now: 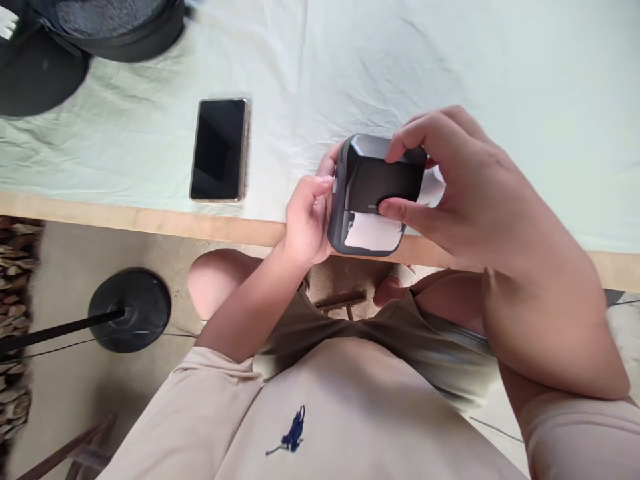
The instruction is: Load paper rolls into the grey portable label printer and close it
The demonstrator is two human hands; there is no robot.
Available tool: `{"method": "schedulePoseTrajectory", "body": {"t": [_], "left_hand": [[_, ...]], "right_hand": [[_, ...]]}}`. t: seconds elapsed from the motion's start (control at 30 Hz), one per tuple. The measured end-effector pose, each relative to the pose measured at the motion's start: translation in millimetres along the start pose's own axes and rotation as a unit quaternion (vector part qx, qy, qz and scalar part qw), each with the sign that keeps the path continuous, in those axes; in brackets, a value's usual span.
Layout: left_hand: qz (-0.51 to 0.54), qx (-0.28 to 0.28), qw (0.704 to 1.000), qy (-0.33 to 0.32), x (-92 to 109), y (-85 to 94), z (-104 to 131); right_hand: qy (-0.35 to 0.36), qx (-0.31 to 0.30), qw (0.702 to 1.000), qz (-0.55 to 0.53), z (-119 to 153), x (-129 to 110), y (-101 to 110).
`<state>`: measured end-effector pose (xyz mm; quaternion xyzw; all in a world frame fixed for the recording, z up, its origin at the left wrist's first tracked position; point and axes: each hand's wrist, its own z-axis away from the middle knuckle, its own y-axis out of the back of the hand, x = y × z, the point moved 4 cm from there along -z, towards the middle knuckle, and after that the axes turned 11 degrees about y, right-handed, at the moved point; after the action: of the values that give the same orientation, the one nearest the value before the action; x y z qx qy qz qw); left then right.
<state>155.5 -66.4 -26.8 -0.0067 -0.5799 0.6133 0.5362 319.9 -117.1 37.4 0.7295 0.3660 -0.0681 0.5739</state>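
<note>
A small dark portable printer (385, 183) is held above the table's near edge. White paper (374, 232) shows in the slot on its near side. My left hand (313, 217) grips the printer along its left side, thumb at the edge and other fingers mostly hidden beneath. Over its right part, my right hand (450, 173) presses a thumb and a bent index finger on the black top. Something whitish, perhaps paper, peeks out between the right fingers and the printer's right side; I cannot make out what it is.
Left of the hands, a smartphone (220, 150) lies screen up on the pale green cloth (300, 80). A black bag or case (125, 30) sits at the far left corner. Below the table's wooden edge (225, 228), a round black stand base (130, 310) with a pole rests on the floor.
</note>
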Motion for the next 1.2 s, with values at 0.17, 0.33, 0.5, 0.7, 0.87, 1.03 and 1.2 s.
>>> {"method": "schedulePoseTrajectory", "body": {"t": [0.17, 0.33, 0.5, 0.7, 0.87, 1.03, 1.2], "left_hand": [[0.003, 0.056, 0.998, 0.001, 3.1, 5.3, -3.9], [0.011, 0.054, 0.998, 0.002, 4.3, 4.9, -3.5], [0.023, 0.035, 0.999, 0.014, 1.6, 1.9, -3.1], [0.069, 0.029, 0.997, 0.018, 2.6, -4.2, 0.8], [0.03, -0.021, 0.999, 0.007, 1.0, -4.6, 0.6], [-0.056, -0.052, 0.997, -0.007, -4.4, 2.3, 0.3], [-0.048, 0.006, 0.999, 0.01, -5.3, 2.5, 0.0]], "right_hand": [[0.028, 0.041, 0.998, 0.028, -1.8, -14.3, 11.5], [0.047, 0.079, 0.995, 0.028, 3.3, -10.6, 21.6], [0.062, 0.028, 0.998, 0.009, 5.0, -10.0, 13.5], [0.064, 0.306, 0.949, 0.047, 4.8, -15.1, 14.2], [0.056, 0.23, 0.97, 0.051, 1.7, -14.0, 11.6], [-0.041, -0.012, 0.976, 0.212, 0.0, -8.8, -3.2], [-0.067, 0.001, 0.983, 0.169, -0.2, -14.6, 7.6]]}}
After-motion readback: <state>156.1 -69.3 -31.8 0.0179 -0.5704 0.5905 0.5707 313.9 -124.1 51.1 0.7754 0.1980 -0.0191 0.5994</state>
